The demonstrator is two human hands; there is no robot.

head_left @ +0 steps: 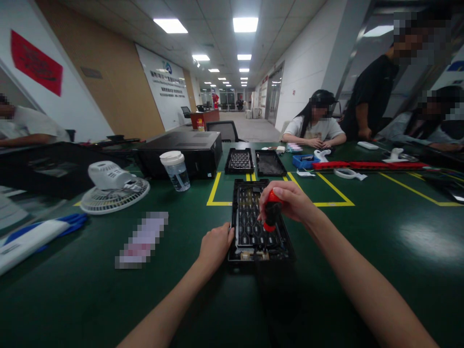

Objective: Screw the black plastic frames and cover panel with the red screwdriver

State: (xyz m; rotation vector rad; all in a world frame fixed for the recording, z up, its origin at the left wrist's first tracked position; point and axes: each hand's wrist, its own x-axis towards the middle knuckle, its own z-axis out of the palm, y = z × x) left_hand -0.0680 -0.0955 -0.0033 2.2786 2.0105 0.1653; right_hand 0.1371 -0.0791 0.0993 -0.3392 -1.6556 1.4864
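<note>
A black rectangular plastic case [250, 232] lies on the green table in front of me, its inner panel patterned with rows of oval cells. Some pale and metallic parts show at its near end. My left hand [217, 244] is closed against the case's left side, the thumb along the rim and the other fingers partly hidden. Above the right half of the case, my right hand [290, 198] grips a screwdriver [272, 210] by its red and black handle. The handle points down and the tip cannot be made out against the dark case.
Farther back lie a similar celled case [239, 161] and a black tray [270, 163]. A lidded cup [176, 170], white fan [114, 186] and blurred flat item [143, 240] are to the left. A blue bin [303, 161] stands back right. Other people sit and stand around the table.
</note>
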